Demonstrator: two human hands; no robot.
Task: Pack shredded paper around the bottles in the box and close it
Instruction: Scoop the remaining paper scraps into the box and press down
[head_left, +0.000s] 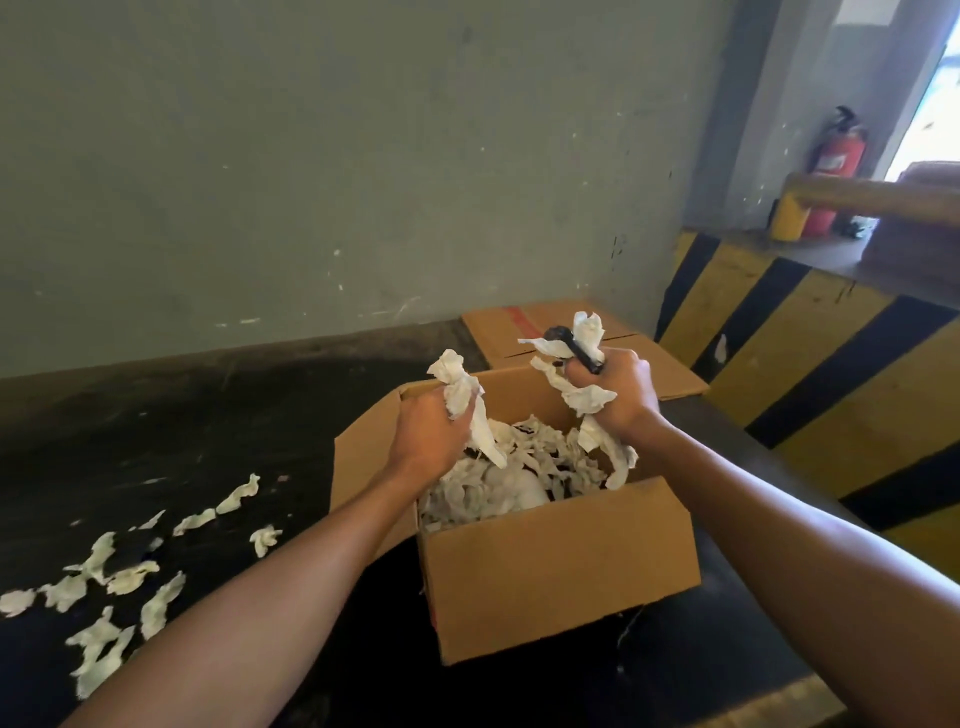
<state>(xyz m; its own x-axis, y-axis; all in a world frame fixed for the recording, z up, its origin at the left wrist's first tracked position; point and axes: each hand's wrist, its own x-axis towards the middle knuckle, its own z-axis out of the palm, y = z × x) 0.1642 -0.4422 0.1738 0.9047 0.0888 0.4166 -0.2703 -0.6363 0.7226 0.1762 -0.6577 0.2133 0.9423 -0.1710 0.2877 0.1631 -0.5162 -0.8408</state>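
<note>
An open cardboard box (561, 571) stands on the dark floor, filled with white shredded paper (488, 493); dark gaps show between the shreds, and no bottle is clearly visible. My left hand (431, 436) hovers over the box's left side, shut on a bunch of white paper strips (462, 400). My right hand (618, 395) is above the back right of the box, shut on more paper strips (587, 400) together with a thin black object (571, 348) that sticks up from the fist. The left flap (363, 457) hangs open outward.
Several loose paper shreds (114, 582) lie scattered on the floor at the left. A closed cardboard box (550, 338) sits behind the open one. A yellow-and-black striped kerb (810, 374) runs along the right, with a red fire extinguisher (836, 171) beyond it. A grey wall (311, 156) is ahead.
</note>
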